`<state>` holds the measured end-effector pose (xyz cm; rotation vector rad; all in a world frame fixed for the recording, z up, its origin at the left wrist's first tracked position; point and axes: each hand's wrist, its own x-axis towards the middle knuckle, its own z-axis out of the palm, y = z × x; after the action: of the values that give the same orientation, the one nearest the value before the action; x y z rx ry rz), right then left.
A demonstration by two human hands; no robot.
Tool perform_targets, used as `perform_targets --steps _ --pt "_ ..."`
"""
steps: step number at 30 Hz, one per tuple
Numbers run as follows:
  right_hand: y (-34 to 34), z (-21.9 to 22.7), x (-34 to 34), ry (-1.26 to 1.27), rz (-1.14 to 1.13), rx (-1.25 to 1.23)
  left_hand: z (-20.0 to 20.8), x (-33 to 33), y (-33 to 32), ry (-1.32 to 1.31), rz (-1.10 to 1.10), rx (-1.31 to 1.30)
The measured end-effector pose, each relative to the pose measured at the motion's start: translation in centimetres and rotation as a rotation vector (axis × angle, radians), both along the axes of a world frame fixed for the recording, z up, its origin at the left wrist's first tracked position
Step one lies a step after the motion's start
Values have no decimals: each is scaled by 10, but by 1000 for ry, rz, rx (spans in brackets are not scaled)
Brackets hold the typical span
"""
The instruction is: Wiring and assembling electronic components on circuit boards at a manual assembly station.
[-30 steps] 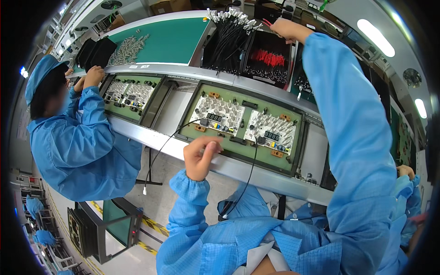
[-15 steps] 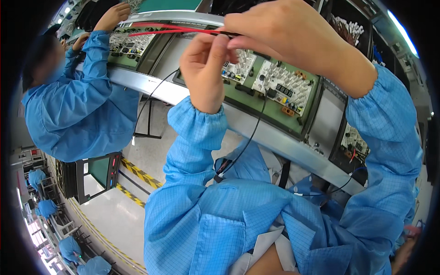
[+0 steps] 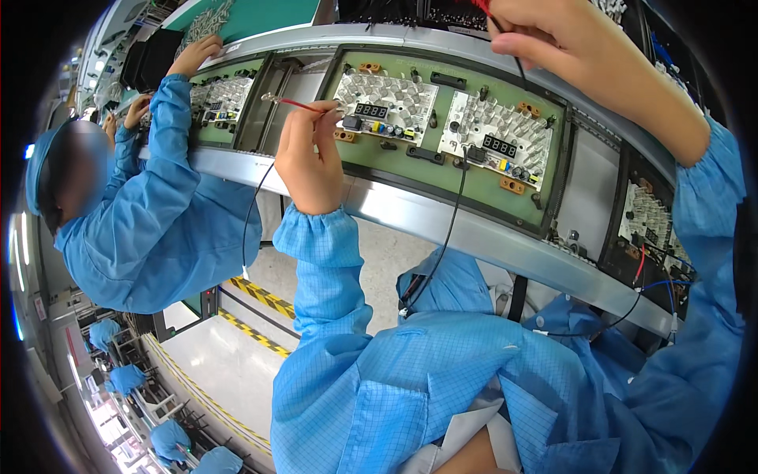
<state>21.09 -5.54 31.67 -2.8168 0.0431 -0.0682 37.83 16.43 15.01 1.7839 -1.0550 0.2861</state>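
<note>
My left hand (image 3: 309, 162) is raised over the near edge of the left circuit board (image 3: 384, 109). Its thumb and fingers pinch a short red wire (image 3: 298, 103), whose pale end sticks out to the left. Higher up and to the right, my right hand (image 3: 564, 39) is closed on a black wire (image 3: 518, 66) hanging down from its fingers. Some red shows at its fingertips by the top edge, partly cut off. Beside the left board lies a second circuit board (image 3: 499, 142). Both have a black digit display and sit in a green fixture (image 3: 379, 162).
A metal conveyor rail (image 3: 395, 207) runs along the near side. To the left a co-worker in a blue smock (image 3: 158, 237) reaches over another board (image 3: 225, 103). At the right, a further fixture holds a board (image 3: 643, 213) with red and blue wires. A black cord (image 3: 448, 229) hangs across the rail.
My hands were together over the left board with long red wires between them; now they are apart. The right has moved right, the left slightly left and down with one red wire.
</note>
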Motion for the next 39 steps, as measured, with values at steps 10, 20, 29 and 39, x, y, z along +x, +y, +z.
perform_targets --steps 10,20,29,39 --pt "-1 3 6 165 -74 2 -7 6 -19 125 9 36" --pt "-16 -18 8 115 61 -27 -9 5 -20 176 28 65" --pt "-15 -16 19 217 49 -34 -10 5 -20 233 25 35" --pt "-17 -25 19 133 90 -84 -12 7 -18 283 19 14"
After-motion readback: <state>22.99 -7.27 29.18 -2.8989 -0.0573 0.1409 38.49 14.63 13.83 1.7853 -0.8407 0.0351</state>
